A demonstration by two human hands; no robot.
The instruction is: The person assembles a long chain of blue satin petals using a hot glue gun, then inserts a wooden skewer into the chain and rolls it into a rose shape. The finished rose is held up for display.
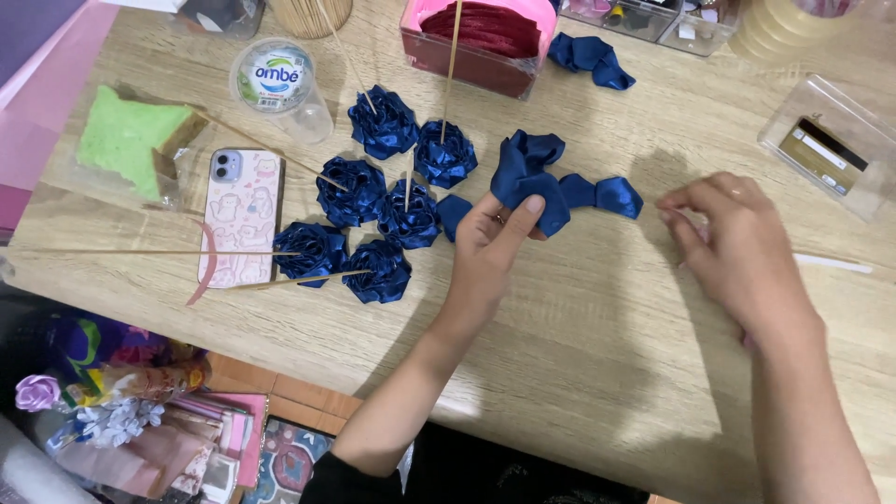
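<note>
The left hand (pixel 493 245) covers the near end of the folded blue ribbon (pixel 532 177), so how its fingers (pixel 523 217) pinch it stays hidden. The right hand (pixel 733 245) hides whatever its curled fingertips hold. The top edge cuts off the pink box (pixel 467 58), the bundle of sticks (pixel 299 17) and the clear containers (pixel 672 23).

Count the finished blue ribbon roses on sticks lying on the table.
6, clustered left of the left hand: top row and; middle and; bottom and. None seems hidden; the ribbon in the hand is unfinished.
</note>
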